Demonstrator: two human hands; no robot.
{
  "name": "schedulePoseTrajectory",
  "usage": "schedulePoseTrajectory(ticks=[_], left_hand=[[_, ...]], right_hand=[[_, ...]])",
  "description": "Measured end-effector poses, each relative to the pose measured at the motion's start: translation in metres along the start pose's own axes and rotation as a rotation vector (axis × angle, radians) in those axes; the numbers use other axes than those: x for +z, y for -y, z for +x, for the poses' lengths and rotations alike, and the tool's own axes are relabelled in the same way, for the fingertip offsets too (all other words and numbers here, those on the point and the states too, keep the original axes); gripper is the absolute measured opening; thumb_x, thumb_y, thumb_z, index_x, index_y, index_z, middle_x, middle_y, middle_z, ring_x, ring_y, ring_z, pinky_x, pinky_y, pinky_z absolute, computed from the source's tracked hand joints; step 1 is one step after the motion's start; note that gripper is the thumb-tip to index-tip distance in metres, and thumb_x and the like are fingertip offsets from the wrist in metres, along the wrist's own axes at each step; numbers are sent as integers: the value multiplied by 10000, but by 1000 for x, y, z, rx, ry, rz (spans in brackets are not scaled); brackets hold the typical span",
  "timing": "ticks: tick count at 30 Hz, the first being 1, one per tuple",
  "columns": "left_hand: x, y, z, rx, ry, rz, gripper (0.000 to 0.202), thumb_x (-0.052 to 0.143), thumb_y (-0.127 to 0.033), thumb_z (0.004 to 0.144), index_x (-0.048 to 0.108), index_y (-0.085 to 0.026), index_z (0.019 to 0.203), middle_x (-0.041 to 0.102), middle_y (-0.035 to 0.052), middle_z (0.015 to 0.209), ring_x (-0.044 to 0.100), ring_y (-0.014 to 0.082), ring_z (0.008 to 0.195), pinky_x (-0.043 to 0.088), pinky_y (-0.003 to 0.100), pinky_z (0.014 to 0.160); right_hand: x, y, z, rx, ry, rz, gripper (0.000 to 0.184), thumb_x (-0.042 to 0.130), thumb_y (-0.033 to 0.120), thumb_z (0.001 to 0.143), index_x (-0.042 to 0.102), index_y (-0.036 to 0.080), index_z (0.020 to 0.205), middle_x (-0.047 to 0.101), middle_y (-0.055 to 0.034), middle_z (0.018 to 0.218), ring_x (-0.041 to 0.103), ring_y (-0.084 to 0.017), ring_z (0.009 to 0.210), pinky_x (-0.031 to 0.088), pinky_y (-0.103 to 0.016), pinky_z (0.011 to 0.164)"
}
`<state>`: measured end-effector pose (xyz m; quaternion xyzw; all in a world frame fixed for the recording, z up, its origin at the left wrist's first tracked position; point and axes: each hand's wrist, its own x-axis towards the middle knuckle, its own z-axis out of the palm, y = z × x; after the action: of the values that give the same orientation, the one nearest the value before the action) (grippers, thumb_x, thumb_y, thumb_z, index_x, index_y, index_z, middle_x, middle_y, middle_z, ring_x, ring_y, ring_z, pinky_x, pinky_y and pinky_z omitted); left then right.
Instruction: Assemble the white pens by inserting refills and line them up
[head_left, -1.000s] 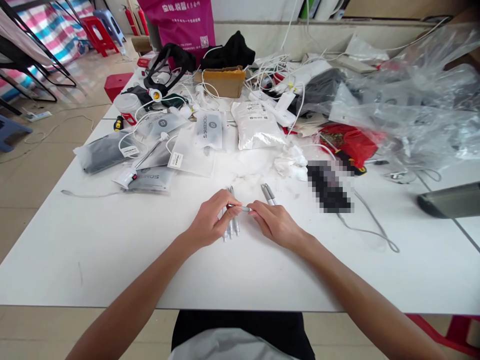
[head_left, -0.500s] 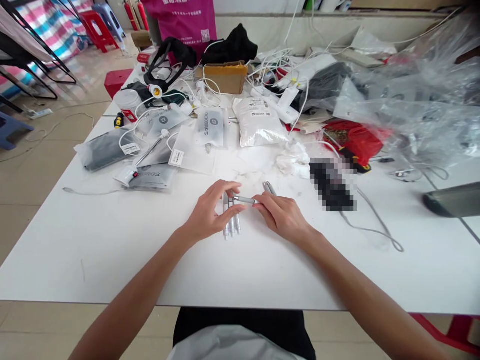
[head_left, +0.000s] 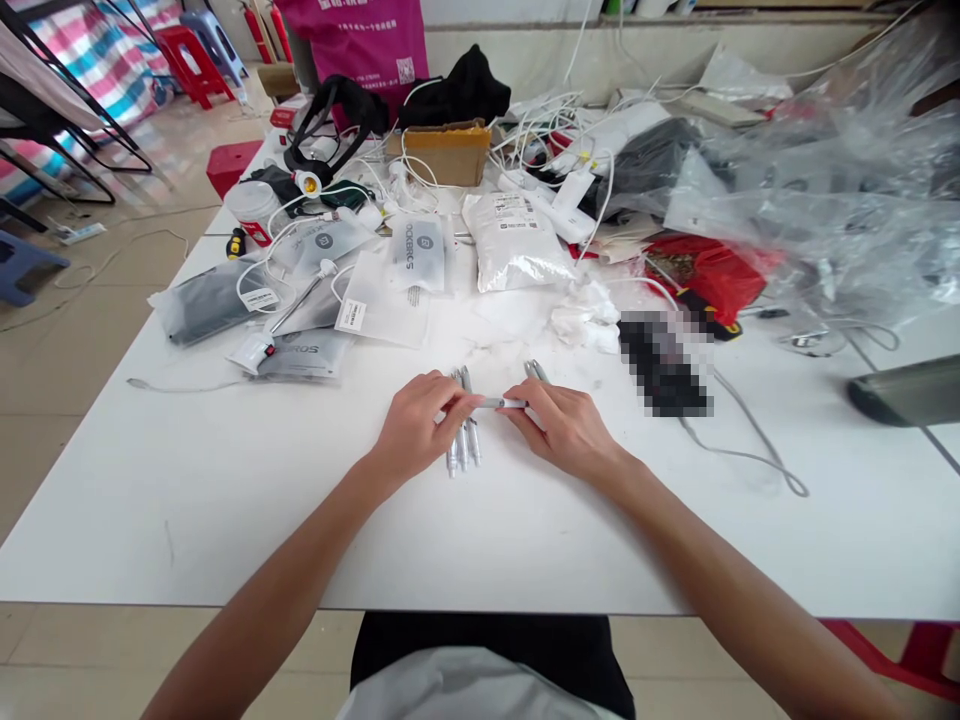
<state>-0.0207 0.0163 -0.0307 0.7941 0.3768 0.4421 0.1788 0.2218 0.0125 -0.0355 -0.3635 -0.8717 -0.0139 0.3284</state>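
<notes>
My left hand and my right hand pinch the two ends of one silver pen, held level just above the white table. Under my left fingers a small row of similar silver pens lies on the table, pointing away from me. Two more silver pens lie just beyond my right hand. Both hands have their fingers closed round the held pen.
Past the pens lie several foil and plastic pouches, white cables, a cardboard box, crumpled tissue, a red bag and big clear plastic sheeting. A grey cable loops at right. A dark grey object sits at the right edge.
The hands stay on the pen. My left fingers, spread half a second ago, have closed again over the pen's end, and both hands have dropped slightly toward the table.
</notes>
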Motion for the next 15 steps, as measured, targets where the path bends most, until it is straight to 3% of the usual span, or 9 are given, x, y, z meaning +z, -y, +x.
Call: schedulePoseTrajectory(ticks=[3,6,9,12,15], left_hand=[[-1,1,0,-24,63,28,212,601,-403,1091,665,-213,1020,703,22,842,617,171,779,501,335,756],[0,0,0,73,86,59,186,618,-374,1086,664,-223,1185,758,45,980,656,179,846,506,349,807],[2,2,0,91,45,118,174,579,-320,1107,674,-211,1009,724,4,784,593,161,709,443,344,730],[4,5,-1,1,36,135,328,546,-351,1122,632,-200,844,673,-10,676,551,155,667,422,347,726],[4,6,0,-8,35,124,377,550,-360,1120,606,-195,786,652,-13,658,529,152,672,417,342,731]], right_hand=[[-1,2,1,3,35,-1,181,577,277,1090,607,183,1242,699,-30,874,634,-150,675,456,-286,592],[-1,0,2,-20,53,-28,261,524,218,1096,590,157,1341,713,-88,987,671,-189,787,520,-314,683],[1,-4,2,-35,43,-42,182,530,175,1080,610,175,1243,714,-106,1030,670,-205,849,537,-327,737],[2,-7,0,-18,26,-44,111,532,125,1057,579,205,1119,731,-80,1043,630,-166,748,497,-295,657],[1,-6,0,-6,29,-50,94,580,161,1052,572,207,1133,741,-48,991,613,-152,687,463,-289,604]])
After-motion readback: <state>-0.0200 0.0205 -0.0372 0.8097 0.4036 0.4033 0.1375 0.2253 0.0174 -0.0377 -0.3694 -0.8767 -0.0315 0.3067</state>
